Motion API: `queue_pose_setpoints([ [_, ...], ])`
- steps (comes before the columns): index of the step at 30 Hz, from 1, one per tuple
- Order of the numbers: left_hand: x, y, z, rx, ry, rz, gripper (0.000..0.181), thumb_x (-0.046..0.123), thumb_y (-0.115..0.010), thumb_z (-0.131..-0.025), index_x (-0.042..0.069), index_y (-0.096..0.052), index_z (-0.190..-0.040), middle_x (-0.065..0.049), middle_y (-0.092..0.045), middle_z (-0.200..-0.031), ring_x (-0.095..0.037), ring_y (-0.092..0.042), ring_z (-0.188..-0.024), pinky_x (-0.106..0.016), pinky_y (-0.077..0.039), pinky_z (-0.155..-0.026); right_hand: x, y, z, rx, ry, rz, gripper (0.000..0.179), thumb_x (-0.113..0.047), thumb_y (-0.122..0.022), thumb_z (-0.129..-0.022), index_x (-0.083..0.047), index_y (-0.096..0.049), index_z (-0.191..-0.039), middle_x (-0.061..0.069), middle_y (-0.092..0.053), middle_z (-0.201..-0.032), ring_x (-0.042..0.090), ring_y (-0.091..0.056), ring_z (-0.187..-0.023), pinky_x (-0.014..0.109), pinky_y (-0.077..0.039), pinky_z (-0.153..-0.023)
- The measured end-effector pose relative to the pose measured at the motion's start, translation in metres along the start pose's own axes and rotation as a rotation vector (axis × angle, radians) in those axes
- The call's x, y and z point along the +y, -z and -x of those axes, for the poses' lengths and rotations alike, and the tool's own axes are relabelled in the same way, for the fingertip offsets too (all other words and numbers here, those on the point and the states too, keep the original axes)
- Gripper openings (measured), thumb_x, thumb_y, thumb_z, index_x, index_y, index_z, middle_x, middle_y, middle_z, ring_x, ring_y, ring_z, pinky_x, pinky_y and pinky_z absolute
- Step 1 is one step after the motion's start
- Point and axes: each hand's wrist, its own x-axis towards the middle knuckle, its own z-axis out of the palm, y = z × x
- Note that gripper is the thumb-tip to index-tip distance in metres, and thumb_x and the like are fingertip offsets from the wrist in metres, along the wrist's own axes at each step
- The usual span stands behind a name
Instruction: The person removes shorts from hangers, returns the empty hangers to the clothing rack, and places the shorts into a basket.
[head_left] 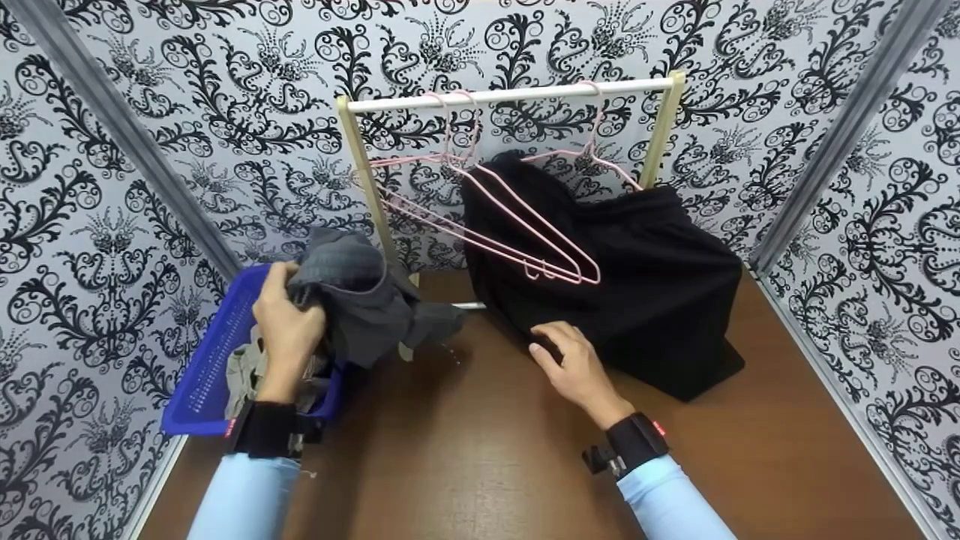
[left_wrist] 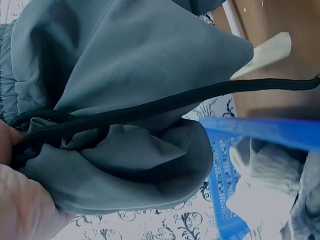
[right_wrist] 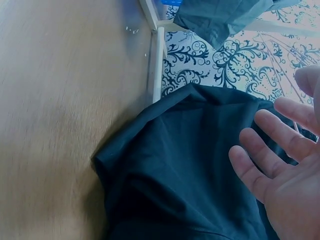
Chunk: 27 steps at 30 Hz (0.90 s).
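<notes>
Grey shorts [head_left: 367, 322] with an elastic waistband hang bunched from my left hand [head_left: 289, 322], which grips them above the blue basket [head_left: 206, 375]. In the left wrist view a black drawstring [left_wrist: 165, 102] trails across the cloth; only part of the hand shows there. My right hand [head_left: 576, 367] is in front of the black shorts [head_left: 645, 277], its fingers spread and relaxed with nothing in them. Those black shorts hang on a pink hanger [head_left: 615, 171] on the rack. Whether the right fingertips touch the black cloth I cannot tell.
The clothes rack has a white rail [head_left: 517, 94] and wooden posts [head_left: 664, 135]. More pink hangers [head_left: 525, 217] dangle from the rail, left of and in front of the black shorts. Crumpled pale clothes [head_left: 241, 375] lie inside the basket. Patterned walls enclose the brown tabletop [head_left: 480, 450].
</notes>
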Motion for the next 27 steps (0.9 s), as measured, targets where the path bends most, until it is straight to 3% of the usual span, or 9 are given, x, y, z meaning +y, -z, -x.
queue_pose_setpoints([
  [12, -0.006, 0.025, -0.015, 0.046, 0.066, 0.011, 0.043, -0.013, -0.056, -0.070, 0.000, -0.064, -0.110, -0.022, -0.069, -0.111, -0.039, -0.060, -0.102, -0.052, -0.045, -0.097, 0.002, -0.002, 0.001, 0.011, 0.012, 0.004, 0.026, -0.012, -0.071, -0.096, 0.001, -0.071, -0.119, 0.012, -0.070, -0.117, 0.031, -0.065, -0.111, 0.050, -0.050, -0.096],
  [19, -0.019, 0.036, -0.018, 0.100, 0.040, -0.039, 0.042, -0.012, -0.056, -0.069, -0.002, -0.065, -0.109, -0.021, -0.069, -0.115, -0.042, -0.061, -0.104, -0.053, -0.044, -0.100, 0.003, -0.004, 0.002, 0.017, 0.026, 0.002, 0.026, -0.012, -0.071, -0.096, 0.002, -0.072, -0.118, 0.012, -0.070, -0.117, 0.031, -0.065, -0.109, 0.049, -0.051, -0.094],
  [27, -0.031, 0.053, -0.020, 0.132, 0.090, -0.083, 0.047, -0.015, -0.052, -0.067, -0.002, -0.063, -0.111, -0.020, -0.066, -0.116, -0.038, -0.059, -0.108, -0.053, -0.044, -0.104, 0.003, -0.006, 0.004, 0.013, 0.022, 0.005, 0.026, -0.012, -0.071, -0.096, 0.001, -0.072, -0.118, 0.013, -0.070, -0.116, 0.032, -0.065, -0.108, 0.049, -0.051, -0.094],
])
